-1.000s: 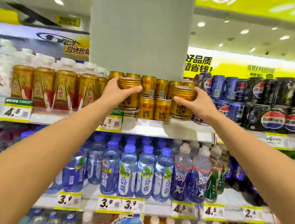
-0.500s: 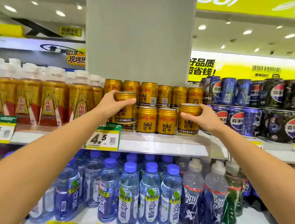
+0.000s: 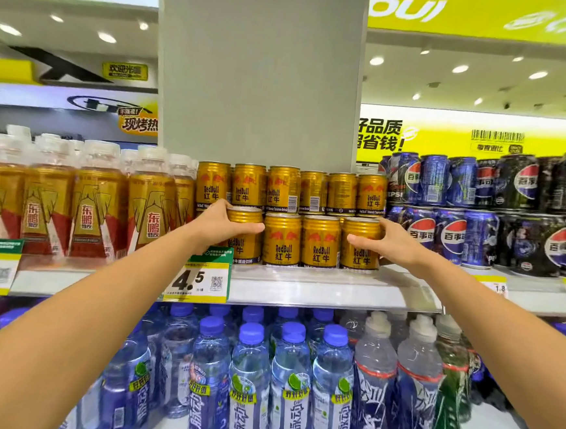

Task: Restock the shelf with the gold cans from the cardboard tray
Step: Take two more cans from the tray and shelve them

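Cardboard tray not in view. Both forearms reach up to the upper shelf (image 3: pixel 319 290) from the lower corners of the frame.

Left hand (image 3: pixel 221 224) is wrapped around the leftmost gold can (image 3: pixel 244 233) in the front row, thumb across its face, fingers hidden behind it. The can's base is partly masked by the green-and-yellow price tag (image 3: pixel 198 280) clipped to the shelf lip, so contact with the shelf cannot be confirmed there.

Right hand (image 3: pixel 386 241) grips the rightmost front-row gold can (image 3: pixel 360 244), thumb on the front, fingers out of sight round the far side. This can appears to stand on the shelf.

Between the two held cans stand two more Red Bull cans (image 3: pixel 301 241), touching side by side. A second tier of gold cans (image 3: pixel 290 189) sits stacked behind and above, under a grey pillar (image 3: pixel 259 70).

Room is tight: amber bottles (image 3: pixel 99 206) crowd the left hand, Pepsi cans (image 3: pixel 449 237) lie just beside the right. Bare shelf edge shows in front of the cans. Water bottles (image 3: pixel 250 391) fill the shelf below.
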